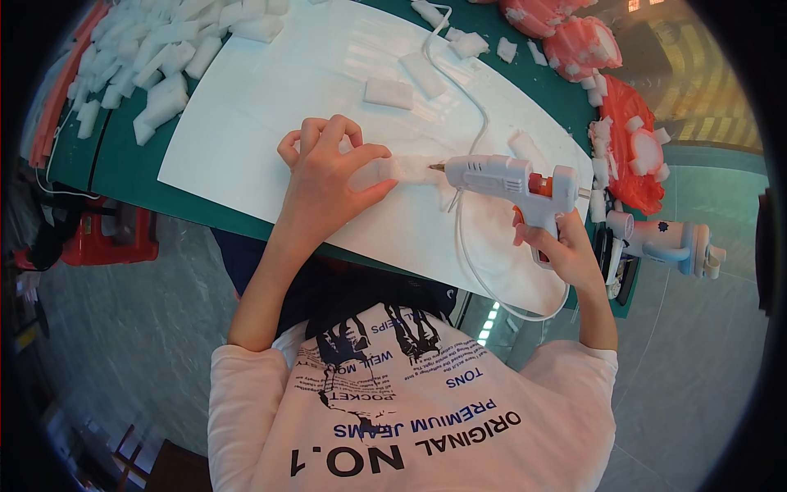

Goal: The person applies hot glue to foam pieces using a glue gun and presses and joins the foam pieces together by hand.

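Observation:
My right hand (566, 246) is wrapped round the handle of a white glue gun (500, 176), a finger near its orange trigger. The gun points left, and its metal nozzle is just above a white foam strip (416, 168) lying on a white board (238, 139). My left hand (326, 172) grips the left part of this strip between thumb and index finger, the other fingers curled above. A white cord (461, 254) loops from the gun across the board. Beyond my hands lie two more foam pieces, a nearer block (388, 93) and a flat one (422, 75).
Loose white foam pieces (168, 49) are heaped at the far left of the green table (184, 197). Red-wrapped foam bundles (582, 41) and a red plastic bag (635, 156) line the right. A pale blue bottle (668, 246) and red stool (111, 238) flank the table.

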The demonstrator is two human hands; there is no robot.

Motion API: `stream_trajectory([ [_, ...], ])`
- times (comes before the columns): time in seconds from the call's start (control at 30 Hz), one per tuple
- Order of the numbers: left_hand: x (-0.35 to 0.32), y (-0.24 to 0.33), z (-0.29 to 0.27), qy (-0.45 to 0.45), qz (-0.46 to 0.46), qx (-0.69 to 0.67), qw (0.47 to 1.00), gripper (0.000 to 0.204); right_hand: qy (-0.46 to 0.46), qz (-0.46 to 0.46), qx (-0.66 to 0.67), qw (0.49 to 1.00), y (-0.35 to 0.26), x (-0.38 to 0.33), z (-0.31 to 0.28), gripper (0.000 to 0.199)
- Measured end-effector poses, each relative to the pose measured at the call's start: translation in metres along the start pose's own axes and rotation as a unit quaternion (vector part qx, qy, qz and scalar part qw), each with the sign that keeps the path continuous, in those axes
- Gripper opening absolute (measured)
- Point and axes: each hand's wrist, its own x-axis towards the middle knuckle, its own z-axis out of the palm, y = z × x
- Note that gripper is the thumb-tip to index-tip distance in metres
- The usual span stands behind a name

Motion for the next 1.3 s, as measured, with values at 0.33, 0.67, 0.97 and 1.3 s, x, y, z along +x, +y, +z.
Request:
stream_trajectory([
  [0.33, 0.0, 0.001, 0.0, -0.007, -0.002, -0.002, 1.0, 0.024, 0.017, -0.097, 0.047, 0.994, -0.004, 0.014, 0.013, 0.019],
  [0.67, 0.0, 0.001, 0.0, -0.008, -0.003, 0.005, 1.0, 0.024, 0.009, -0.097, -0.015, 0.995, 0.004, 0.003, -0.003, 0.017],
  [0.97, 0.001, 0.002, -0.001, -0.01, -0.005, 0.011, 1.0, 0.022, 0.046, -0.051, 0.021, 0.997, 0.012, -0.004, -0.001, 0.017],
  [1.3, 0.001, 0.002, -0.001, -0.011, -0.01, 0.007, 1.0, 0.022, 0.03, -0.057, 0.006, 0.998, 0.015, -0.008, -0.001, 0.026],
])
